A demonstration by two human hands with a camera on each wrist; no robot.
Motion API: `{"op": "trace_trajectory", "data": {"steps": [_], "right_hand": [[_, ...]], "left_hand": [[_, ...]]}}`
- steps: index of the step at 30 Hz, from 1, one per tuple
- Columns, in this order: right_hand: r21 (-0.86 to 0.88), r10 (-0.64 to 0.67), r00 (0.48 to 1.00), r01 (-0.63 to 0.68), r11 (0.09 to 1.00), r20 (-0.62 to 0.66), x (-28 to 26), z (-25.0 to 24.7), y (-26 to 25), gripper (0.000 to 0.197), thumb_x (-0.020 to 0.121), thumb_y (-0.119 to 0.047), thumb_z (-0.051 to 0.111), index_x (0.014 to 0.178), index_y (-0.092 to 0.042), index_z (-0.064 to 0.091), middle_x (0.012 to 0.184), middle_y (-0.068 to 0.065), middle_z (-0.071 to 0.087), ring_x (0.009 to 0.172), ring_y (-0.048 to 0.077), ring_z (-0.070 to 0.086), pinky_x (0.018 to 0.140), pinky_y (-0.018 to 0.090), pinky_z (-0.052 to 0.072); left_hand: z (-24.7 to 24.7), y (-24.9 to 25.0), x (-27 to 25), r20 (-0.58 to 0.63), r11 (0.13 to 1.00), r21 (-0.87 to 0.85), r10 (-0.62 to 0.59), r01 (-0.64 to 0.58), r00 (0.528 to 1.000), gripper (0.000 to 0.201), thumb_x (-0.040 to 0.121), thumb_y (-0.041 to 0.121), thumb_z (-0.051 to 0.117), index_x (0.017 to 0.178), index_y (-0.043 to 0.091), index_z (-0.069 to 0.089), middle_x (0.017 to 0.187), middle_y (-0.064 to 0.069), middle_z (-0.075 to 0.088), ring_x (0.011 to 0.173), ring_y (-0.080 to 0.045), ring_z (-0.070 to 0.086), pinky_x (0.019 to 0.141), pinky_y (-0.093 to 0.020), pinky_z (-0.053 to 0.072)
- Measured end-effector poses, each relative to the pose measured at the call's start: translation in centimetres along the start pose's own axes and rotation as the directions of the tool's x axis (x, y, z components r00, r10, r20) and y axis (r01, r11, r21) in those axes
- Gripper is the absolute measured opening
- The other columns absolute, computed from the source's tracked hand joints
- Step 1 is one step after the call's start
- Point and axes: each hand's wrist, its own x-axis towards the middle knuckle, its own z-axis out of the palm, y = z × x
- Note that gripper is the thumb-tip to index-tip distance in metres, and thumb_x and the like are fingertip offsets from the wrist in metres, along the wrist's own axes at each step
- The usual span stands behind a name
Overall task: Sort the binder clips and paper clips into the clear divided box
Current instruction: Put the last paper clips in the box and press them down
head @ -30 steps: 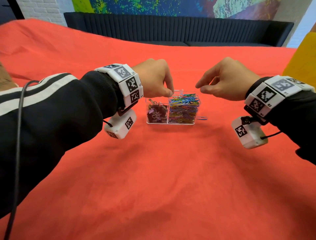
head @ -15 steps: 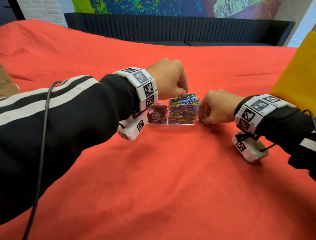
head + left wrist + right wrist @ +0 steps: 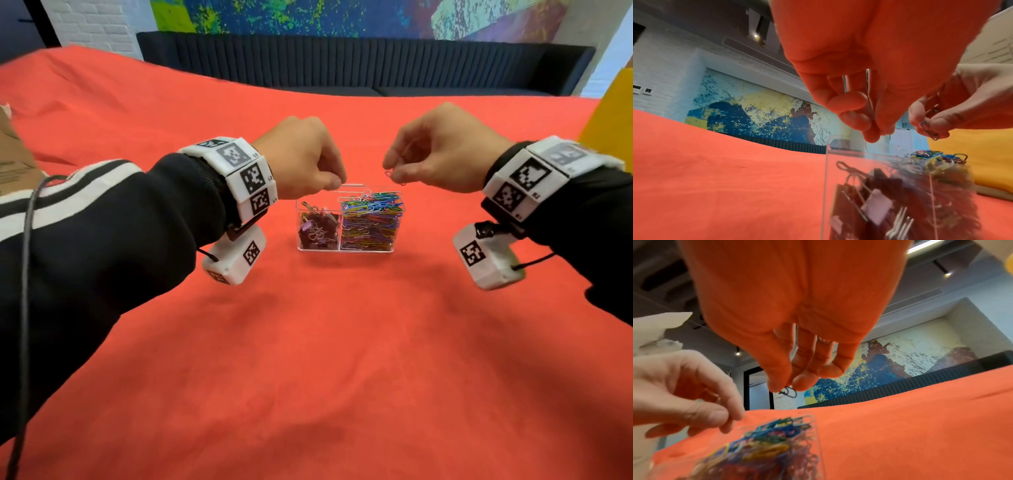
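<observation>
The clear divided box stands on the red cloth, mid-table. Its left compartment holds dark binder clips and its right one is heaped with coloured paper clips. My left hand hovers with curled fingers over the box's back rim. The left wrist view shows a silver wire clip pinched in the left hand. My right hand is raised over the paper-clip compartment. It pinches a dark paper clip between thumb and forefinger, which also shows in the right wrist view.
The red cloth covers the whole table. A piece of brown cardboard lies at the far left edge, a yellow object at the far right. A dark sofa runs behind the table.
My right hand dropped to the cloth at the box's right side, took the loose paper clip there, and has risen over the box. The left hand stayed near the box's back rim.
</observation>
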Motion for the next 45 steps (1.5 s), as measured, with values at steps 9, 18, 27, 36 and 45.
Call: {"op": "trace_trajectory", "data": {"steps": [9, 18, 27, 36, 45], "right_hand": [[-0.086, 0.034, 0.999, -0.037, 0.996, -0.035, 0.1, 0.7, 0.7, 0.025, 0.077, -0.003, 0.073, 0.078, -0.028, 0.073, 0.076, -0.001, 0.075, 0.073, 0.022, 0.071, 0.068, 0.031, 0.057], [-0.088, 0.08, 0.997, -0.081, 0.993, -0.011, -1.1, 0.9, 1.1, 0.025, 0.076, -0.001, 0.074, 0.081, -0.026, 0.074, 0.071, -0.011, 0.073, 0.066, 0.009, 0.071, 0.05, 0.005, 0.043], [-0.035, 0.117, 0.99, -0.12, 0.992, -0.074, -1.5, 0.7, 1.0, 0.029, 0.072, 0.005, 0.072, 0.078, -0.024, 0.073, 0.076, -0.005, 0.075, 0.071, 0.016, 0.074, 0.057, 0.022, 0.055], [0.043, 0.133, 0.989, -0.13, 0.991, -0.066, -1.8, 0.7, 1.2, 0.025, 0.071, -0.002, 0.08, 0.076, -0.025, 0.071, 0.082, -0.003, 0.076, 0.076, 0.018, 0.075, 0.064, 0.026, 0.052], [0.223, 0.155, 0.979, -0.181, 0.958, 0.129, -3.3, 1.4, 2.0, 0.056, 0.071, 0.005, 0.082, 0.119, -0.014, 0.062, 0.113, 0.007, 0.068, 0.097, 0.026, 0.071, 0.084, 0.05, 0.059]], "left_hand": [[1.0, 0.6, -0.7, 0.083, 0.998, 0.061, -0.03, 0.025, 0.996, 0.024, 0.072, 0.02, 0.07, 0.092, 0.032, 0.076, 0.072, 0.017, 0.073, 0.071, 0.001, 0.067, 0.075, -0.03, 0.058], [1.4, 0.9, -0.5, 0.074, 0.999, -0.016, -0.026, 0.028, 0.997, 0.023, 0.077, 0.018, 0.072, 0.097, 0.027, 0.077, 0.077, 0.012, 0.075, 0.076, -0.001, 0.069, 0.079, -0.028, 0.057], [1.2, 0.9, -0.6, 0.038, 0.998, -0.042, -0.043, 0.045, 0.998, 0.023, 0.077, 0.017, 0.071, 0.096, 0.029, 0.075, 0.074, 0.012, 0.074, 0.072, 0.002, 0.067, 0.078, -0.027, 0.056], [1.4, 1.5, -0.5, 0.064, 0.996, -0.087, -0.022, 0.028, 0.998, 0.028, 0.076, 0.011, 0.066, 0.098, 0.027, 0.074, 0.079, 0.015, 0.074, 0.073, 0.009, 0.066, 0.078, -0.022, 0.056], [-1.0, -1.7, -3.0, 0.103, 0.991, -0.039, -0.125, 0.129, 0.987, 0.074, 0.053, 0.073, 0.075, 0.112, 0.03, 0.063, 0.101, 0.017, 0.067, 0.088, -0.005, 0.065, 0.083, -0.029, 0.052]]}}
